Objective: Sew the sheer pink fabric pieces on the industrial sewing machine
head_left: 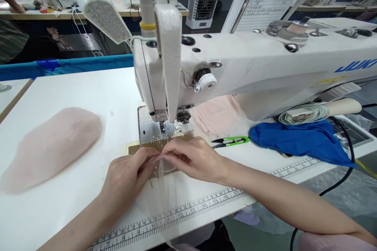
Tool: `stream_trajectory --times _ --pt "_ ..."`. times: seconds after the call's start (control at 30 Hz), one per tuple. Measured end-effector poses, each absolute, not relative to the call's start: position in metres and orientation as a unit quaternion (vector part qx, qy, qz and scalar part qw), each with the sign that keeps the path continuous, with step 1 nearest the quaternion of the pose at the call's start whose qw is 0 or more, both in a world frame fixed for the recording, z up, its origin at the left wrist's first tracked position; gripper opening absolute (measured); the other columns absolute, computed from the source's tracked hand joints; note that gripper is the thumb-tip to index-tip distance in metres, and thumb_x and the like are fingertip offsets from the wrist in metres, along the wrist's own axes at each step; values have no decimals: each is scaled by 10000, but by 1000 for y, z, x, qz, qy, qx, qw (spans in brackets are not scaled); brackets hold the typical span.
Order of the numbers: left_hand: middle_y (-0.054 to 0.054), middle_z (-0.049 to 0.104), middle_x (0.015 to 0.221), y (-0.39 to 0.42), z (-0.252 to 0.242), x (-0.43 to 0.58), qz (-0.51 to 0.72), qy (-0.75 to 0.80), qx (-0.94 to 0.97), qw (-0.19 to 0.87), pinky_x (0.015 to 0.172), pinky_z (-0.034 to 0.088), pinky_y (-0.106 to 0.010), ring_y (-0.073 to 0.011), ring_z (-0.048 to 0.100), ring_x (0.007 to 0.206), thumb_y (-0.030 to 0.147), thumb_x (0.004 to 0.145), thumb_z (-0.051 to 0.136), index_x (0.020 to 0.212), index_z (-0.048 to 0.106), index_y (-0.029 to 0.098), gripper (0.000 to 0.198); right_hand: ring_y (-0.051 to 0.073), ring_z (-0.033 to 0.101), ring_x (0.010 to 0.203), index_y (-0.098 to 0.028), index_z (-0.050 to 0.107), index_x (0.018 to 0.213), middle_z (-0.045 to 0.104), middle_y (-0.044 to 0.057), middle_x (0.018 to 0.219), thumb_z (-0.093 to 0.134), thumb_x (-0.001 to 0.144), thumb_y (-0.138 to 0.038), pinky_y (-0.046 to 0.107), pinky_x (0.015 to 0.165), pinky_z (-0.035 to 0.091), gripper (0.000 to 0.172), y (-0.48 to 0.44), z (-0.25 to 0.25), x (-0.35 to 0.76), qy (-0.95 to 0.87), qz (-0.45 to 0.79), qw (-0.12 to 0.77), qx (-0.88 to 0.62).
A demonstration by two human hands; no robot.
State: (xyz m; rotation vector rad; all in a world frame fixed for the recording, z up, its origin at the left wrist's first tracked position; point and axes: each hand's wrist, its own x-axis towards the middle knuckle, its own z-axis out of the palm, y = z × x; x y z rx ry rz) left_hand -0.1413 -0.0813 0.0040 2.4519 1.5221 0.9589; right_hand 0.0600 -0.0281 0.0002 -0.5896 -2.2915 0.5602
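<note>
Sheer pale pink fabric [165, 192] is pinched between both hands just in front of the sewing machine's needle area [163, 127], and its loose end hangs down over the table's front edge. My left hand [128, 174] grips it from the left with thumb and index finger. From the right, my right hand [196, 159] pinches the same edge, its fingertips almost touching the left ones. Left of the machine lies a sheer pink fabric piece [59, 141]. Behind the needle, more folded pink fabric [218, 113] rests under the machine arm.
Green thread snips [232, 141] lie right of my right hand, beside a blue cloth [300, 139]. A printed ruler [188, 213] runs along the table's front edge. The machine's lamp [100, 11] juts out at upper left. A black cable [338, 184] hangs at right.
</note>
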Motion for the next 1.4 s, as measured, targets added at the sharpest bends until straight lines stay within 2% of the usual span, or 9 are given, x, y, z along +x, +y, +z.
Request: stream_trajectory --times 0.13,0.27,0.4,0.53,0.73,0.97,1.1,1.27,1.4 --pt "58 757 797 -81 4 -141 329 470 818 36 503 478 -151 -64 657 540 266 976 478 1070 604 244 159 45 479 448 -139 618 808 573 -71 527 515 961 -139 187 408 339 185 -28 -3 62 -904 -6 396 -158" --pt "73 703 639 -85 7 -140 340 459 820 27 471 437 -152 -61 601 471 249 963 488 905 627 228 153 59 435 420 -147 654 791 536 -69 488 471 959 -88 213 388 320 255 -31 2 67 -917 -98 368 -115" --pt "86 611 530 -90 13 -138 314 512 781 171 408 348 -179 -67 476 403 322 924 534 815 641 235 176 43 510 444 -150 647 834 611 -61 564 524 972 -220 172 416 382 198 -32 22 75 -929 154 301 -152" --pt "71 500 466 -86 13 -132 206 550 736 337 405 291 -213 -89 402 413 442 892 542 726 683 251 290 38 550 439 -156 632 888 611 -75 567 562 954 -284 149 444 406 160 -27 34 76 -833 478 127 -249" --pt "55 565 527 -72 -2 -128 132 633 757 98 455 314 -254 -147 510 466 382 873 565 965 677 245 199 68 529 534 -174 681 867 639 -46 628 549 924 -171 212 528 294 144 -14 1 59 -878 237 176 -377" --pt "-51 723 1083 -80 -7 -127 210 445 851 -183 838 390 -404 -246 641 967 161 895 594 1114 643 192 226 91 514 554 -248 715 942 698 -33 747 511 967 -330 254 523 201 220 -8 -13 55 -884 106 163 -424" --pt "-26 716 1169 -83 -7 -125 172 419 871 -191 823 368 -418 -255 636 1021 104 911 558 1153 638 184 267 84 496 548 -244 717 933 707 -19 861 420 1007 -374 273 511 194 333 -5 -13 57 -894 51 150 -420" --pt "2 697 1210 -75 -7 -129 165 430 872 -167 840 360 -425 -243 636 1083 174 971 483 1180 621 229 257 77 481 546 -194 698 921 704 4 906 402 956 -126 276 469 194 306 -10 -11 64 -922 -64 143 -354" --pt "9 705 1189 -66 -9 -134 166 419 876 -170 877 352 -443 -265 624 1133 168 951 533 1195 617 226 265 79 498 563 -154 688 1022 697 62 1063 390 994 -227 292 463 213 307 -17 -10 65 -924 -82 126 -351"
